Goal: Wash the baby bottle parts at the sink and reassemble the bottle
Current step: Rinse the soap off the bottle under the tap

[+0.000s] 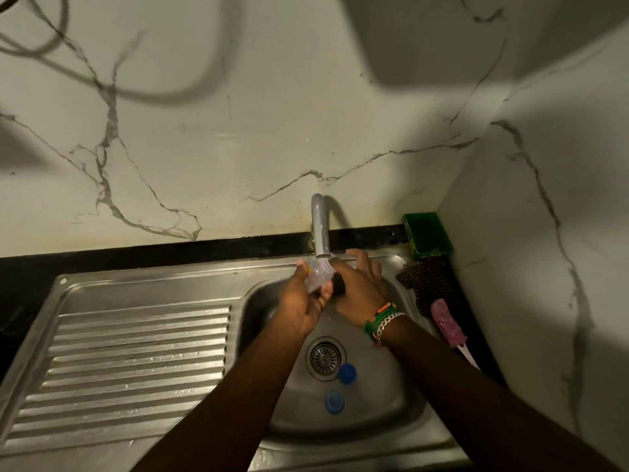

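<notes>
Here, in the head view, the clear baby bottle [315,277] is held under the tap [320,226] by the left hand [303,301], fingers curled around it. The right hand [357,291] is beside it; its grip cannot be told. Two blue bottle parts [346,373] lie in the sink [143,287] near the drain [325,358].

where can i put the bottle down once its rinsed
The ribbed drainboard left of the basin is bare. The basin floor holds two blue parts by the drain. The right rim is crowded: pink brush, dark scrubber, green box.
</notes>
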